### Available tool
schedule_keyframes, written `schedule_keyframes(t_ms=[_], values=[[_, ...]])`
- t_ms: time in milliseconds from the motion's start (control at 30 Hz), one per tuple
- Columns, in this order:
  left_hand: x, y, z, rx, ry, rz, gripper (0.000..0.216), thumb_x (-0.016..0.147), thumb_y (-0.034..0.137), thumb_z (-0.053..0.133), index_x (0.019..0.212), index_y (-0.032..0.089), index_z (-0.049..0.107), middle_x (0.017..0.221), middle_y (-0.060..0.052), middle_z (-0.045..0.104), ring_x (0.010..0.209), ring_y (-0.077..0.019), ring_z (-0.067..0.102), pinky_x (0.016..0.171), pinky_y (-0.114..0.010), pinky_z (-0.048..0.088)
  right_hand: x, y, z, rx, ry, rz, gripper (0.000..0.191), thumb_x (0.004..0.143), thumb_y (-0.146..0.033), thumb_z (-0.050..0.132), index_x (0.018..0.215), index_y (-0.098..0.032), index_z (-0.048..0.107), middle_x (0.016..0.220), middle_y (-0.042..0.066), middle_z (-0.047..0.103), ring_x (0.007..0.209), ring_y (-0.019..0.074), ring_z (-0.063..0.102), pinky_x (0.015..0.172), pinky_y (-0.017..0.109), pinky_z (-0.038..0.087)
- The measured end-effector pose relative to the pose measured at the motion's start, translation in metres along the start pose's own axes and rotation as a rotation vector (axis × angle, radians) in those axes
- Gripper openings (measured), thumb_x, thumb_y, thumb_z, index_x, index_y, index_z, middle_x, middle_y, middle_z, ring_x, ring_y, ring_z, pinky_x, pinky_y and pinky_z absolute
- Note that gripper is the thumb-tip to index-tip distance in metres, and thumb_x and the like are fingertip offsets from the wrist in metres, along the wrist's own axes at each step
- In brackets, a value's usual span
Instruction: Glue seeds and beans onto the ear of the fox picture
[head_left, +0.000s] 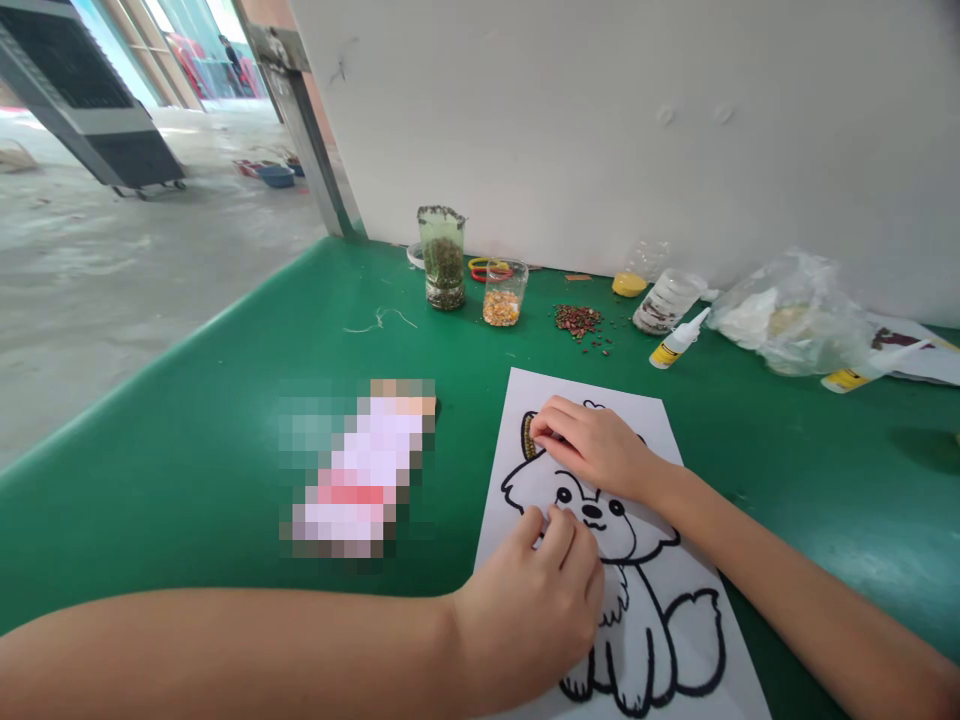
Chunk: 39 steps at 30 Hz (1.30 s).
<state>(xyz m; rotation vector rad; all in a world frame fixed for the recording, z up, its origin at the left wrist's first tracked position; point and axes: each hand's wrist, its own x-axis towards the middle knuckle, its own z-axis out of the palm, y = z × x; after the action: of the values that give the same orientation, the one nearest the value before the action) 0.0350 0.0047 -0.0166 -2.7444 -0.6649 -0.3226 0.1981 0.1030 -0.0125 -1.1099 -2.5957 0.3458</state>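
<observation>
Just then, your right hand [592, 445] pressed bunched fingers onto the seeds [528, 436] on the drawing [675, 640], while your left hand [536, 600] rested lower down, fingers curled together.

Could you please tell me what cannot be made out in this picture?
Head view, left hand: its curled fingers hide whether it pinches anything.
Head view, right hand: it covers the top of the dog drawing, and its grip is unclear.
Head view, blurred object left of the drawing: pixelated into blocks.
Head view, plastic bag: crumpled film veils the contents.
</observation>
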Motion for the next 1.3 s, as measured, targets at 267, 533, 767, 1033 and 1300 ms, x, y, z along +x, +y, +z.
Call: schedule_keyframes(t_ms=[267,533,767,1033,1300], values=[[0.0017,-0.0008,0.0006,0.0,-0.002,0.004,0.031,0.088,0.017,0.033,0.1,0.007,0.06,0.105,-0.015,0.061,0.093,-0.0279,0.057,0.077,-0.038,0.044,-0.0009,0.0002,-0.0007,-0.001,-0.003,-0.002,0.013,0.092,-0.023,0.041,0.087,-0.019,0.053,0.088,0.001,0.057,0.067,0.0092,0.05,0.055,0.022,0.032],[0.0007,0.0005,-0.0003,-0.001,0.006,0.0,0.031,0.088,0.017,0.033,0.101,0.007,0.059,0.105,-0.015,0.061,0.093,-0.0279,0.056,0.077,-0.038,0.044,-0.0008,-0.001,-0.0008,0.006,-0.002,-0.01,0.015,0.092,-0.022,0.04,0.087,-0.019,0.053,0.088,0.002,0.057,0.067,0.0102,0.05,0.055,0.022,0.033],[0.0002,0.0002,-0.0002,0.002,0.002,0.001,0.031,0.088,0.017,0.032,0.101,0.007,0.059,0.105,-0.016,0.06,0.094,-0.0282,0.056,0.078,-0.039,0.044,-0.0008,-0.0006,-0.0007,0.008,-0.007,-0.002,0.015,0.093,-0.023,0.039,0.087,-0.019,0.053,0.088,0.002,0.057,0.067,0.0102,0.051,0.056,0.022,0.033],[0.0006,0.0005,-0.0006,0.001,-0.002,0.004,0.031,0.088,0.016,0.033,0.101,0.006,0.059,0.105,-0.016,0.06,0.093,-0.0281,0.056,0.078,-0.039,0.044,-0.0011,0.0014,-0.0016,0.043,0.01,0.012,0.013,0.092,-0.022,0.041,0.088,-0.019,0.054,0.091,0.003,0.058,0.068,0.0107,0.052,0.058,0.022,0.035],[0.0007,-0.0001,0.0006,-0.008,0.009,0.0,0.031,0.088,0.018,0.033,0.1,0.007,0.059,0.105,-0.015,0.06,0.094,-0.028,0.056,0.078,-0.039,0.044,-0.0005,-0.0009,-0.0002,0.051,0.007,0.005,0.014,0.091,-0.022,0.041,0.087,-0.02,0.054,0.09,0.003,0.058,0.069,0.0109,0.052,0.058,0.022,0.035]])
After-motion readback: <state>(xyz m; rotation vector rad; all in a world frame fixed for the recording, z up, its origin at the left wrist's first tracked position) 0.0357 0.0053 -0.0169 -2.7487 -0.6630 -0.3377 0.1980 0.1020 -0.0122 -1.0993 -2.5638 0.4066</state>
